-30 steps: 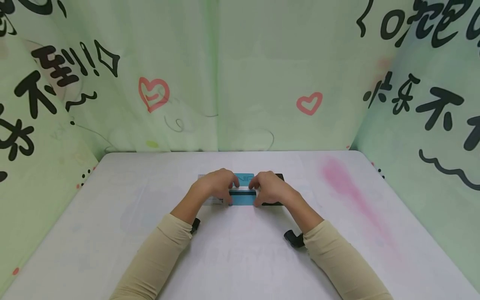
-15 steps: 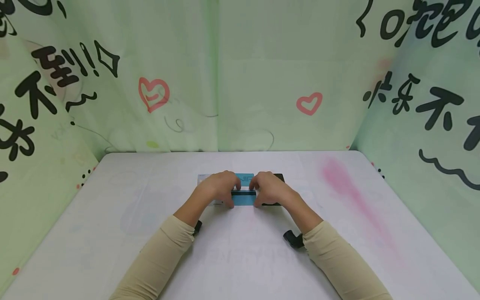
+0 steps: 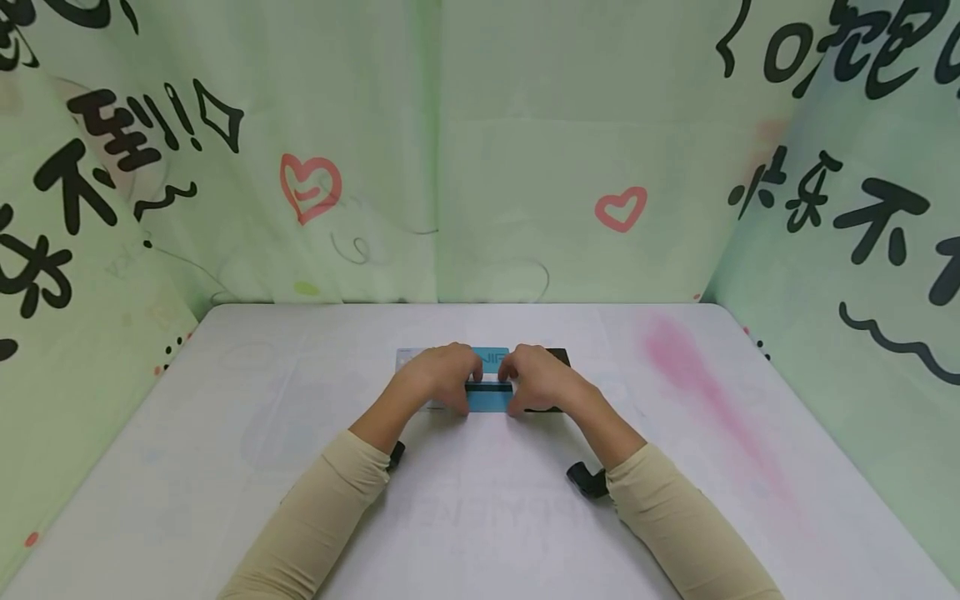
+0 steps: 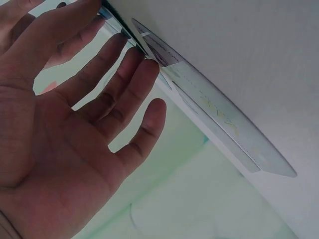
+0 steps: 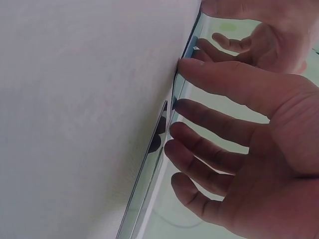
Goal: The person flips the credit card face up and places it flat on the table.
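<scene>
A blue card with a black stripe lies in the middle of the front row of cards, between both hands. My left hand pinches it near its left end, thumb at the near edge and index finger at the far edge. At the right end my right hand does likewise. In the right wrist view the thumb and index finger meet the thin edges of the card. The other fingers of both hands are spread loosely, as the left wrist view shows around the palm.
Behind lies a blue card with dark lettering, between a pale card and a black card. Partly covered by the hands, another pale card and a black card flank the front one. Green printed curtains enclose the white table.
My left hand has slid slightly right along the blue striped card, then stayed there. The right hand keeps its place, and the cards look unmoved.
</scene>
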`<state>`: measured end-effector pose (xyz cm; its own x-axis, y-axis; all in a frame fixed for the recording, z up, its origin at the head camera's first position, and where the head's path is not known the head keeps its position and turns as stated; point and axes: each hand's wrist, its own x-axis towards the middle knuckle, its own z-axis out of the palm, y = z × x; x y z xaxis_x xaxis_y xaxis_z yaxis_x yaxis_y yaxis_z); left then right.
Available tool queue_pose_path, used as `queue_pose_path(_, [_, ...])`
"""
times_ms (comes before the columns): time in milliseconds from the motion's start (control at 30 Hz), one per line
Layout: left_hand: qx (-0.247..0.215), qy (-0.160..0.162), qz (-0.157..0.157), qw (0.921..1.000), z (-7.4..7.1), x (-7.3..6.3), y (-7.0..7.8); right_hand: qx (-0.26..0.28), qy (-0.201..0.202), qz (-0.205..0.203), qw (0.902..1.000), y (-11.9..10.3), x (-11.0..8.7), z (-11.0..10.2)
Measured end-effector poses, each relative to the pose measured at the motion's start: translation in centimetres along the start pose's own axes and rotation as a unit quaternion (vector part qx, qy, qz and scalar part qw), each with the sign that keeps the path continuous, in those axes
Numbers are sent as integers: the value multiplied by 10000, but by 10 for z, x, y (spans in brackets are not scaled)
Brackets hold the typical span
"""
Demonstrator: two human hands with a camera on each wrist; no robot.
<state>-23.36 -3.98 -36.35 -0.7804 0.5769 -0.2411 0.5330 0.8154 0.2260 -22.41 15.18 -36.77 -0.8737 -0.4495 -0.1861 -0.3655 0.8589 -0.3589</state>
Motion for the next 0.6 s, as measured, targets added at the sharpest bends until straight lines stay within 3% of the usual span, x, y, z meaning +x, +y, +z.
queue_pose_path(600, [-135, -121, 89, 9998, -1, -1, -3, -28, -42, -6, 10000, -1, -4, -2])
